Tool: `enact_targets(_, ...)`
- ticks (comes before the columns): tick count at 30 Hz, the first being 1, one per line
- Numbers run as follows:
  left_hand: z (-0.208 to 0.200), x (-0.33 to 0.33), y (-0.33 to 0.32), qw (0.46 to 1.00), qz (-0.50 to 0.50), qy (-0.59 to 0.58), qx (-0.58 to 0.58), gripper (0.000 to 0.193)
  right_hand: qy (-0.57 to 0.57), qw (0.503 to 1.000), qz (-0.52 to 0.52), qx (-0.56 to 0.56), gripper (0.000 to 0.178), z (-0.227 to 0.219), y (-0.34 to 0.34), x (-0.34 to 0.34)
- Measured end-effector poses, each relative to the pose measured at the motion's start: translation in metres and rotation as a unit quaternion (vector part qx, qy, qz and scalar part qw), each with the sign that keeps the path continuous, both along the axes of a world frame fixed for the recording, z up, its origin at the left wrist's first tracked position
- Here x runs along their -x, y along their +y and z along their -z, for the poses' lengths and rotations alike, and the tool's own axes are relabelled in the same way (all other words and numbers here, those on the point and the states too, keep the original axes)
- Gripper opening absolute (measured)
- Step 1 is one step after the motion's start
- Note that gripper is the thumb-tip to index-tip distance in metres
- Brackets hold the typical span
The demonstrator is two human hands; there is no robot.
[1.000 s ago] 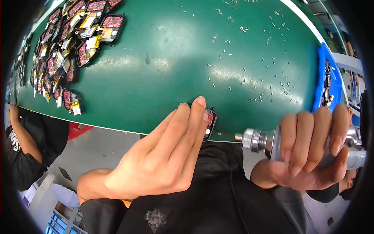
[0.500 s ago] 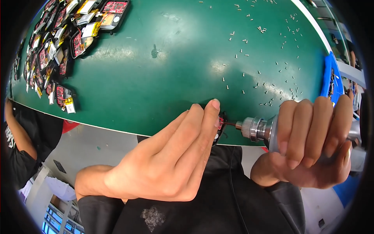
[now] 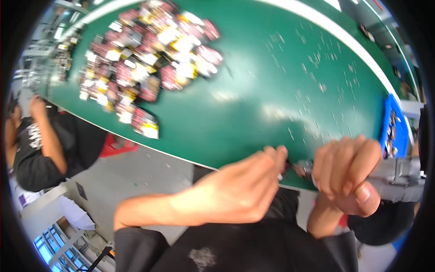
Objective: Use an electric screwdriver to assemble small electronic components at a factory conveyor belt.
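My left hand is closed, its fingertips pinching a small dark device at the table's near edge. The fingers cover most of the device, and motion blur smears it. My right hand wraps round a grey electric screwdriver, which lies sideways with its front end toward the device. Whether the bit touches it I cannot tell. Beyond both hands, several small screws lie scattered on the green table.
A pile of opened black housings with red circuit boards and silver batteries covers the table's left part. At the right edge stands a blue bin with small parts. Another person sits at the left, near a red stool.
The view has swung left, so the pile shows nearer the middle and the picture is blurred. Both hands keep their grips, the screwdriver's front end still beside the device.
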State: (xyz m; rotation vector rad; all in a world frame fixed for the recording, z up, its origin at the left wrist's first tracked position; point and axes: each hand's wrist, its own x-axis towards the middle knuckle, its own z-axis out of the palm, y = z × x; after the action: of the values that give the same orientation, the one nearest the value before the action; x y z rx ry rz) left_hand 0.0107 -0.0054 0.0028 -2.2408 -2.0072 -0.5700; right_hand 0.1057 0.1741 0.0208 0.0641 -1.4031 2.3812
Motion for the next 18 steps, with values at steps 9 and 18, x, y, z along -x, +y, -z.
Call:
enact_targets(9, -0.030, 0.043, -0.014, 0.973, -0.202, -0.087, -0.064, 0.047, 0.179, 0.969, 0.079, 0.153, 0.030, -0.036, -0.021, -0.036)
enact_targets(18, -0.024, 0.154, -0.035, 0.889, -0.421, 0.166, -0.068, 0.033, 0.219, 0.949, -0.098, 0.206, 0.014, -0.072, -0.051, -0.050)
